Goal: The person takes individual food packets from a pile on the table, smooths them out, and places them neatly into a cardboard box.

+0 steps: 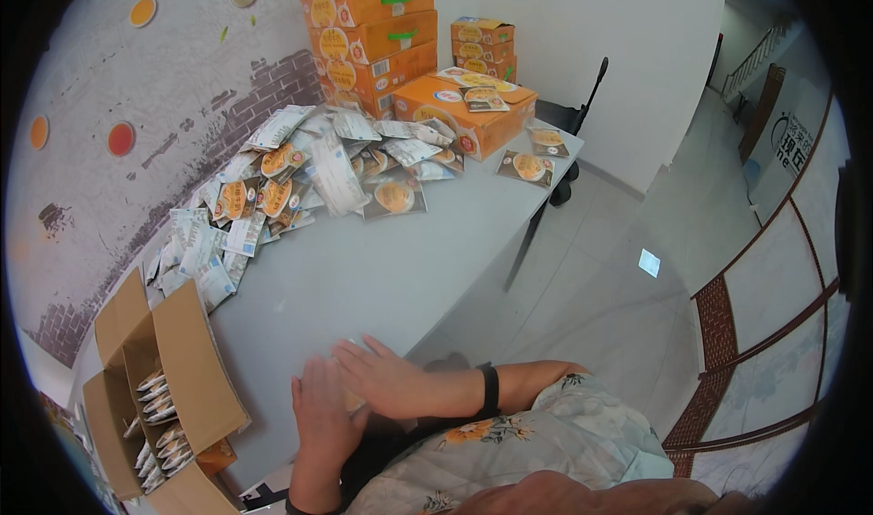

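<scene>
At the table's near edge, my left hand and my right hand close together on a small flat packet. Only an orange-and-white strip of it shows between them; the palms and fingers cover the rest. The fingers of both hands are stretched out flat. Left of my left hand stands an open cardboard box with its flaps spread. Inside it, packets stand in rows on either side of a cardboard divider.
A loose heap of packets lies along the wall on the grey table. Orange cartons are stacked behind it, beside a single orange carton. Two packets lie near the table's far right corner. A black chair stands beyond.
</scene>
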{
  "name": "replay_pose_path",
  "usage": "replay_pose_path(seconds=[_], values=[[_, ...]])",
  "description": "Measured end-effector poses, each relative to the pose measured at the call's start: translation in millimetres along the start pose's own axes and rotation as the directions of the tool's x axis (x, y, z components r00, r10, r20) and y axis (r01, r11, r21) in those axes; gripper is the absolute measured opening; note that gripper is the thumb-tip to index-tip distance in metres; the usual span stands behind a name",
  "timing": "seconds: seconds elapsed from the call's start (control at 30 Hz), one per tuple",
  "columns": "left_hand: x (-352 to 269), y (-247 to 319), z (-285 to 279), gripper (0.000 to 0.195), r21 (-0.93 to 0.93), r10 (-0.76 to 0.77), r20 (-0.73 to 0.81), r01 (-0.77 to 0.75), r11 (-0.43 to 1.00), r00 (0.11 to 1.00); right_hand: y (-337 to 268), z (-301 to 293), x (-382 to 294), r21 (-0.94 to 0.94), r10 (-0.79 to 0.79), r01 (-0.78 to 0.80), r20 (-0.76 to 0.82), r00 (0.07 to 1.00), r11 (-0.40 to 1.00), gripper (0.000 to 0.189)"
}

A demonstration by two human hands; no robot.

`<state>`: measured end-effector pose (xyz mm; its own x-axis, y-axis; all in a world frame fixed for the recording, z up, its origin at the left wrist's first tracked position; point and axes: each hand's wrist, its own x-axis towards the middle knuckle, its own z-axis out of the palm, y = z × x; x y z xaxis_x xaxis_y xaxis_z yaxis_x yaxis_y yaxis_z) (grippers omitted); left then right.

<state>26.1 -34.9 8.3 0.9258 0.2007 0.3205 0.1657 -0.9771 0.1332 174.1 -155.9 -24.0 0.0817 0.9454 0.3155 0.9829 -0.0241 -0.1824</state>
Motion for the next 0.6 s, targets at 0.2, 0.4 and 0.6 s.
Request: replay_pose_path(seconds=[0.2,0.4,0.6], values=[[-3,-6,6,0.108,0.042,0.028,0.008,-0.029,0.999,1.0,-2,-13,-2,0.027,-0.008,0.008,0.016,1.0,1.0,0.08],[-1,-9,4,0.107,0.024,0.042,0.01,-0.043,0.999,0.999,0,-15,1,0.007,-0.03,0.03,-0.013,0.999,1.0,0.076],[12,-8,-7,0.108,-0.029,0.001,0.107,0.002,1.0,0.994,6,-21,12,0.051,-0.011,0.006,0.089,0.996,0.999,0.089]])
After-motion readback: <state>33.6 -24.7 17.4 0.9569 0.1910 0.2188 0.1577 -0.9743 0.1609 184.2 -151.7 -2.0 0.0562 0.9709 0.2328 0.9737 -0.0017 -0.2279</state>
